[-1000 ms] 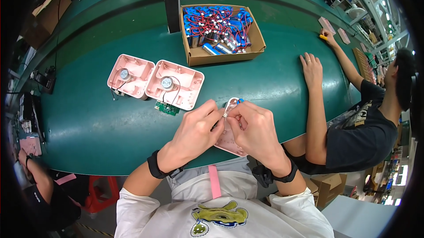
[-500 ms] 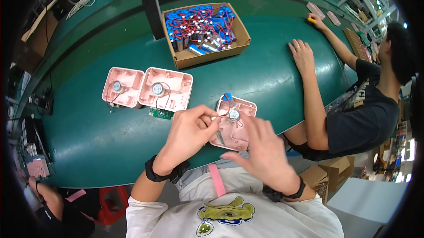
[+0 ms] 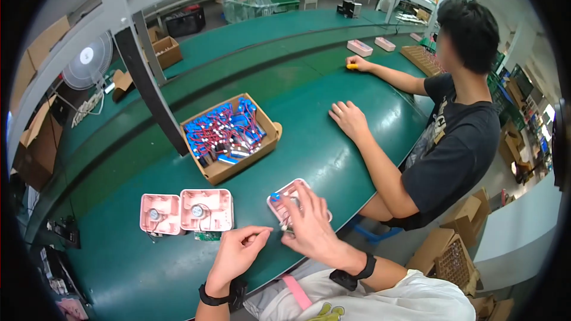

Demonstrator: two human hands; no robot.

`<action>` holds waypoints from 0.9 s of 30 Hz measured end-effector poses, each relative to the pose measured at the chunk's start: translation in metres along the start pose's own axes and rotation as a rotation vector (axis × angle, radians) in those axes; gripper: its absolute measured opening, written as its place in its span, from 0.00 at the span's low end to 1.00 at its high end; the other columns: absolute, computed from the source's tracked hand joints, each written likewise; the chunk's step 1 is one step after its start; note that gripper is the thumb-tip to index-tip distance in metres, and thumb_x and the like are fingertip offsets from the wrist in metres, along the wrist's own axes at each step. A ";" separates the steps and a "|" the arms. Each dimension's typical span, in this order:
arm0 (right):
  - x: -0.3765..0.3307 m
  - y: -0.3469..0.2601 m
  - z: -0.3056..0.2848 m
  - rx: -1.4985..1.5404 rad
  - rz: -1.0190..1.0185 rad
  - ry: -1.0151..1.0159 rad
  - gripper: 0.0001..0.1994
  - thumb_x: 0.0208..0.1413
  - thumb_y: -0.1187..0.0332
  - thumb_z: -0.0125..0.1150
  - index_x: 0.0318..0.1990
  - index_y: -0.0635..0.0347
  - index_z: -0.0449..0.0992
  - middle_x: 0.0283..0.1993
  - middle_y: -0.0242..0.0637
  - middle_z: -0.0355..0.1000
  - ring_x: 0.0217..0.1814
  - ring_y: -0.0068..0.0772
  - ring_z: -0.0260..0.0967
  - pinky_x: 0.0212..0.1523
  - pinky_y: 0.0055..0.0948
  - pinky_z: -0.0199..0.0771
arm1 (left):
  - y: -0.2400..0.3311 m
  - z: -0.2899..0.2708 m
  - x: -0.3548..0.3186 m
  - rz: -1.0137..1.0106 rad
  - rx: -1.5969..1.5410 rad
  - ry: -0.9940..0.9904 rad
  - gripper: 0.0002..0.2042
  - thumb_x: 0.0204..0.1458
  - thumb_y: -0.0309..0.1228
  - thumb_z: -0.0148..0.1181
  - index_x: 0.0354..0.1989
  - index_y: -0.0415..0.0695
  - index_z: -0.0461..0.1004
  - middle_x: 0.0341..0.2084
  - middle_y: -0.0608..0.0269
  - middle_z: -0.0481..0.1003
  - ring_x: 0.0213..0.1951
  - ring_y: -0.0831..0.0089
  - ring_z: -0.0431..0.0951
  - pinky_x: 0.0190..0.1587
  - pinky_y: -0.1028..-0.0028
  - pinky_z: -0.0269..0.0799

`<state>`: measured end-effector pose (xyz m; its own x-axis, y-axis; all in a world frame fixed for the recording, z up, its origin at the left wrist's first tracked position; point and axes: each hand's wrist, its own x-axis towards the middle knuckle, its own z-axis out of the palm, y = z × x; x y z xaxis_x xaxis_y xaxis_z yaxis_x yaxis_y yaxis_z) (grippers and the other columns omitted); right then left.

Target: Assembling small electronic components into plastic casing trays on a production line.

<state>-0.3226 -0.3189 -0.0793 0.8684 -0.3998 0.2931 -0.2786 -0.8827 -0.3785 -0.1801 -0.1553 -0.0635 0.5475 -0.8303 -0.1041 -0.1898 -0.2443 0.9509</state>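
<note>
My right hand (image 3: 315, 229) is over a pink plastic housing (image 3: 279, 210) near the table's front edge, its slightly bent fingers apart and covering much of it. A blue cylindrical battery (image 3: 275, 197) shows at the housing's left rim. Thin wires with a small white connector (image 3: 285, 226) lie by my right thumb. Just left of the housing, my left hand (image 3: 239, 254) is closed, thumb and forefinger together; whether anything is between them is hidden. Further left stand two open pink housings (image 3: 159, 226) (image 3: 221, 202) side by side, each with a round silver part and dark wires.
A cardboard box (image 3: 235, 171) of blue batteries with red wires stands beyond my hands, beside a dark post (image 3: 148, 89). A co-worker's arms (image 3: 372, 151) rest on the green table (image 3: 309, 142) at the right. A green circuit board (image 3: 207, 236) touches the nearer pink housing.
The view has swung up and right. My left hand has drawn away from the wires and connector it pinched. My right hand has moved in over the housing.
</note>
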 end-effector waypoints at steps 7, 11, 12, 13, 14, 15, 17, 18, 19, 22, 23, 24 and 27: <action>0.073 0.080 -0.018 0.035 -0.142 0.193 0.48 0.36 0.68 0.78 0.70 0.64 0.62 0.76 0.61 0.54 0.76 0.67 0.53 0.75 0.57 0.55 | 0.000 -0.020 -0.010 0.011 -0.200 0.065 0.07 0.65 0.28 0.65 0.45 0.40 0.87 0.24 0.78 0.75 0.26 0.90 0.65 0.28 0.82 0.59; 0.108 0.178 -0.018 -0.130 -0.153 0.204 0.50 0.33 0.70 0.77 0.71 0.60 0.61 0.74 0.54 0.58 0.73 0.65 0.55 0.73 0.59 0.58 | -0.004 -0.028 0.006 0.139 -0.152 0.146 0.08 0.65 0.29 0.66 0.47 0.40 0.86 0.24 0.78 0.75 0.26 0.90 0.66 0.28 0.82 0.62; 0.116 0.183 -0.015 -0.111 -0.194 0.190 0.50 0.33 0.70 0.77 0.71 0.60 0.61 0.74 0.54 0.58 0.73 0.65 0.55 0.73 0.59 0.58 | -0.002 -0.032 0.006 0.161 -0.102 0.189 0.08 0.64 0.28 0.66 0.46 0.38 0.85 0.23 0.75 0.74 0.25 0.88 0.67 0.28 0.80 0.63; 0.123 0.186 -0.009 -0.090 -0.148 0.157 0.47 0.36 0.70 0.74 0.70 0.61 0.62 0.73 0.55 0.59 0.75 0.64 0.54 0.75 0.57 0.55 | -0.001 -0.039 0.006 0.182 -0.053 0.225 0.07 0.62 0.27 0.66 0.44 0.37 0.84 0.22 0.73 0.74 0.25 0.86 0.68 0.28 0.79 0.65; 0.124 0.188 -0.008 -0.081 -0.089 0.118 0.44 0.39 0.70 0.72 0.70 0.61 0.63 0.72 0.56 0.61 0.76 0.63 0.54 0.77 0.54 0.53 | -0.004 -0.046 0.006 0.165 -0.063 0.250 0.07 0.62 0.27 0.66 0.44 0.37 0.84 0.22 0.73 0.74 0.25 0.86 0.68 0.28 0.79 0.65; 0.132 0.192 -0.009 -0.079 -0.104 0.096 0.44 0.39 0.70 0.72 0.70 0.61 0.63 0.72 0.56 0.61 0.76 0.63 0.54 0.77 0.54 0.53 | -0.008 -0.056 0.006 0.199 0.038 0.390 0.07 0.61 0.26 0.65 0.44 0.36 0.83 0.24 0.67 0.76 0.24 0.81 0.71 0.28 0.76 0.67; 0.131 0.202 -0.011 -0.096 -0.126 0.152 0.44 0.41 0.68 0.75 0.71 0.60 0.63 0.74 0.55 0.58 0.79 0.63 0.50 0.77 0.54 0.53 | -0.008 -0.070 0.003 0.222 0.250 0.601 0.07 0.59 0.24 0.63 0.43 0.35 0.82 0.28 0.56 0.80 0.25 0.69 0.78 0.31 0.69 0.73; 0.127 0.178 -0.018 -0.087 -0.121 0.116 0.44 0.41 0.68 0.75 0.71 0.60 0.63 0.74 0.55 0.58 0.79 0.63 0.50 0.77 0.54 0.53 | -0.005 -0.080 -0.004 0.214 0.371 0.701 0.07 0.58 0.23 0.62 0.43 0.34 0.81 0.31 0.51 0.81 0.27 0.63 0.80 0.33 0.66 0.75; 0.119 0.154 -0.029 -0.194 -0.121 0.185 0.42 0.44 0.68 0.75 0.70 0.60 0.65 0.73 0.54 0.61 0.79 0.61 0.52 0.77 0.54 0.54 | -0.004 -0.084 -0.014 0.179 0.367 0.690 0.07 0.58 0.23 0.62 0.43 0.34 0.81 0.31 0.51 0.81 0.27 0.63 0.80 0.33 0.66 0.75; 0.115 0.077 -0.052 -0.157 -0.220 0.184 0.35 0.50 0.69 0.73 0.68 0.59 0.69 0.71 0.52 0.66 0.76 0.58 0.59 0.74 0.51 0.60 | -0.007 -0.100 -0.018 0.138 0.513 0.746 0.07 0.58 0.23 0.62 0.42 0.33 0.81 0.30 0.51 0.82 0.25 0.69 0.80 0.31 0.69 0.74; 0.110 0.058 -0.049 -0.009 -0.321 0.115 0.31 0.54 0.70 0.71 0.67 0.59 0.71 0.69 0.50 0.69 0.74 0.56 0.64 0.73 0.49 0.64 | -0.012 -0.100 -0.015 0.135 0.554 0.701 0.07 0.58 0.23 0.62 0.42 0.33 0.81 0.31 0.50 0.82 0.26 0.67 0.81 0.32 0.68 0.75; 0.107 0.039 -0.039 0.135 -0.381 -0.022 0.29 0.55 0.73 0.68 0.66 0.59 0.72 0.67 0.48 0.71 0.71 0.54 0.68 0.70 0.47 0.69 | -0.018 -0.099 -0.013 0.133 0.596 0.658 0.07 0.59 0.23 0.62 0.42 0.33 0.81 0.32 0.49 0.83 0.26 0.65 0.82 0.32 0.68 0.76; 0.115 -0.018 0.001 0.239 -0.669 -0.216 0.28 0.54 0.79 0.62 0.65 0.57 0.74 0.65 0.47 0.74 0.67 0.52 0.73 0.64 0.44 0.76 | -0.030 -0.094 -0.003 0.124 0.618 0.600 0.08 0.59 0.23 0.61 0.43 0.32 0.81 0.32 0.48 0.83 0.27 0.62 0.83 0.34 0.67 0.76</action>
<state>-0.2173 -0.3489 -0.0393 0.8893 0.2838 0.3587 0.4140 -0.8328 -0.3676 -0.0992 -0.0981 -0.0644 0.7976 -0.5075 0.3260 -0.5897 -0.5425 0.5983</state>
